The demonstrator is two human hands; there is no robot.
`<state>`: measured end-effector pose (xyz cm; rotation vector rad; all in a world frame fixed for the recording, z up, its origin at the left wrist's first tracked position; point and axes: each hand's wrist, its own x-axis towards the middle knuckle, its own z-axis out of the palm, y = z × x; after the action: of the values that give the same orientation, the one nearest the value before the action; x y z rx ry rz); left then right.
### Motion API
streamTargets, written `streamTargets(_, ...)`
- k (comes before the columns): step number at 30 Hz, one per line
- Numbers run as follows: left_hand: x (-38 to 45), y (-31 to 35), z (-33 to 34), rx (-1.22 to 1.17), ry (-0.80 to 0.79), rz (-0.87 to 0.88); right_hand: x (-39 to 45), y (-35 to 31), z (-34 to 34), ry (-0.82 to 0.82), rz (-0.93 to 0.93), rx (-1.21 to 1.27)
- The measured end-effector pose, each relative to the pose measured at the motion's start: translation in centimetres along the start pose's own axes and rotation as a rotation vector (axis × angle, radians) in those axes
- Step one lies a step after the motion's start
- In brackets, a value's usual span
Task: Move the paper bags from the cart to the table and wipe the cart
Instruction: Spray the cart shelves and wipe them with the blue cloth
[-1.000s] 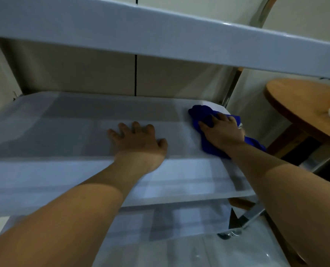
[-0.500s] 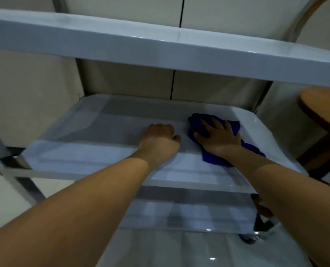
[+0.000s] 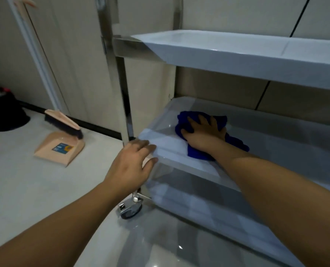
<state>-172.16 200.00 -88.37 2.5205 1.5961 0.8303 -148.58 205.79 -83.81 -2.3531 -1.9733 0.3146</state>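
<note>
Blue cloth (image 3: 198, 151) under right hand (image 3: 202, 132) on cart shelf (image 3: 170, 149)

I see the cart (image 3: 227, 53) on the right, with three shelves stacked one above another. On the middle shelf (image 3: 166, 149), near its left end, lies the cloth (image 3: 196, 151), and my right hand (image 3: 202, 133) rests flat on top of it. My left hand (image 3: 131, 166) sits at that shelf's front left corner, beside the upright post (image 3: 121, 89). Below the post, a caster (image 3: 130, 209) stands on the floor (image 3: 25, 189). Well left of the cart, a dustpan (image 3: 60, 149) lies on the floor with a brush (image 3: 64, 124) in it, before the wall (image 3: 73, 54).
</note>
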Motion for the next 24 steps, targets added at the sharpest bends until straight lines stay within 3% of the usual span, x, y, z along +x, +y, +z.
streamTargets(4,-1.0,-1.0,-1.7,-0.056,-0.001,-0.075,-1.8,-4.8,0.8,0.004,-0.116,0.021)
streamTargets(11,0.6,-0.2,-3.7,-0.146,0.184,-0.205,-6.9,-10.6,3.1,0.069,-0.320,-0.067)
streamTargets(16,2.0,3.0,-3.0,-0.122,0.132,-0.076,-7.3,-6.7,3.8,0.226,-0.434,-0.172)
streamTargets(24,5.1,10.4,1.1,-0.154,0.020,0.038,-8.5,2.5,1.6,0.089,-0.411,0.041)
